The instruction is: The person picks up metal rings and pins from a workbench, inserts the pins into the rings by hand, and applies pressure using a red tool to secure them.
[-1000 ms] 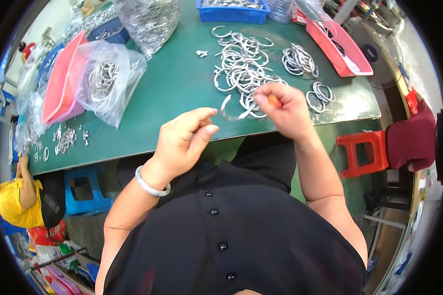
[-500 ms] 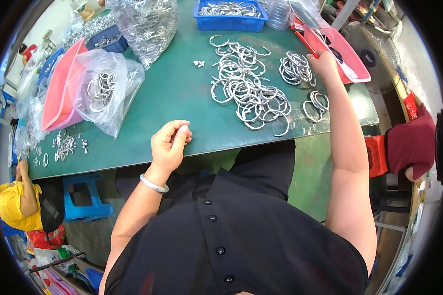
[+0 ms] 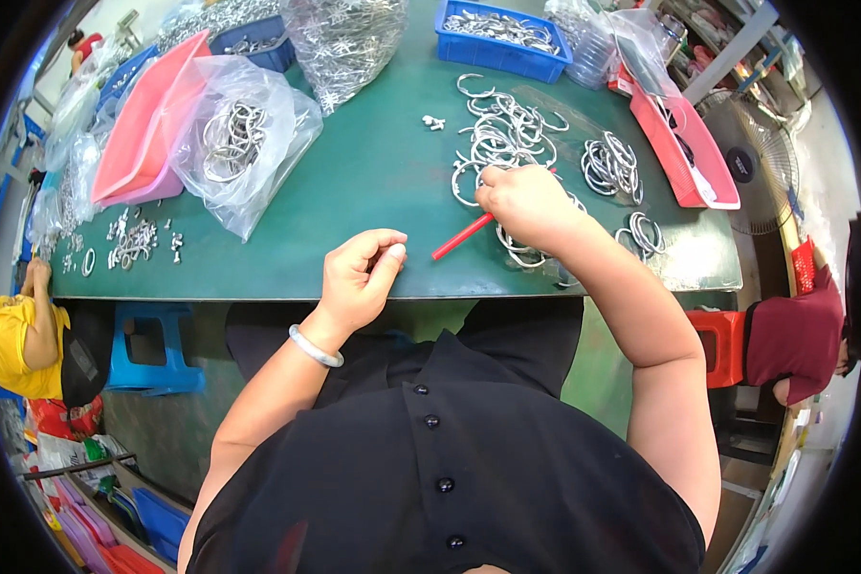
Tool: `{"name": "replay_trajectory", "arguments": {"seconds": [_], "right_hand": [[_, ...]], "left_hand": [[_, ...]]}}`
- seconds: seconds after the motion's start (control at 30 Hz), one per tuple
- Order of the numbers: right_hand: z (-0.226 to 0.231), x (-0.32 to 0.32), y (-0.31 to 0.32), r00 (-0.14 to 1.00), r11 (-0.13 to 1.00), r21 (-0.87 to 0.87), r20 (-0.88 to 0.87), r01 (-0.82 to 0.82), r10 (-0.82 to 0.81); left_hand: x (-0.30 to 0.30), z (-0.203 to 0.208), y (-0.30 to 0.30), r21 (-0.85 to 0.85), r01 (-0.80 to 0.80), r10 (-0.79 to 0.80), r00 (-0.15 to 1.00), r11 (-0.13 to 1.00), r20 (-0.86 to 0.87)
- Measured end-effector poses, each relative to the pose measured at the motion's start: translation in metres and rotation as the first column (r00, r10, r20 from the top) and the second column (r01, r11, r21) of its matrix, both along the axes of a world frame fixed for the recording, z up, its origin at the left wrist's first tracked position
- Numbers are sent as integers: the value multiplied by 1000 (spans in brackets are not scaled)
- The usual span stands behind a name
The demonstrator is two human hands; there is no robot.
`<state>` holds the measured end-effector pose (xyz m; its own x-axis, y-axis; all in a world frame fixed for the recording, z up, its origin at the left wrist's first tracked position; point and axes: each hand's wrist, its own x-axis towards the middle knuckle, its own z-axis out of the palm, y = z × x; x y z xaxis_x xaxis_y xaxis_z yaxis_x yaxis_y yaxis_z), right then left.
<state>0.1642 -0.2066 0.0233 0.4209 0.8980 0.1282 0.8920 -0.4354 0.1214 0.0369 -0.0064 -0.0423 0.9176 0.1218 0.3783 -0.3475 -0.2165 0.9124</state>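
Note:
My right hand is closed around a slim red pen-like stick, which slants down and left toward the table's near edge. Beneath and beyond that hand spreads a heap of silver open rings, partly hidden by it. My left hand is held at the near edge, its fingers curled and the thumb pressed against them; anything inside is hidden. To the right lie a tighter bunch of silver rings and a few loose rings.
The green table bears a clear bag of rings, a pink bin, small metal parts and a blue tray. A pink tray stands right, beside a fan. A person in yellow sits left.
My right hand has come from the pink tray leftward and nearer, bringing the red stick over the ring heap. The left hand stays closed near the table edge. The whole view has shifted slightly.

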Motion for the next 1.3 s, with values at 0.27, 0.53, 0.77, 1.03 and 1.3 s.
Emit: {"name": "replay_trajectory", "arguments": {"seconds": [0.27, 0.53, 0.77, 1.03, 1.3], "right_hand": [[17, -7, -3, 997, 984, 169, 61, -58, 48], [40, -49, 15, 983, 942, 290, 115, -168, 140], [44, -56, 20, 992, 680, 722, -85, 123, -89], [21, -61, 14, 318, 481, 447, -889, 754, 329], [13, -63, 23, 259, 481, 453, -872, 751, 416]], "left_hand": [[1, -2, 0, 0, -60, 60, 995, 998, 85], [16, 40, -18, 449, -221, 28, 917, 865, 397], [14, 49, -7, -414, -76, -42, 962, 907, -269], [4, 57, 4, -695, -49, -227, 926, 717, -300], [-2, 55, 4, -716, -57, -228, 928, 696, -296]]}}
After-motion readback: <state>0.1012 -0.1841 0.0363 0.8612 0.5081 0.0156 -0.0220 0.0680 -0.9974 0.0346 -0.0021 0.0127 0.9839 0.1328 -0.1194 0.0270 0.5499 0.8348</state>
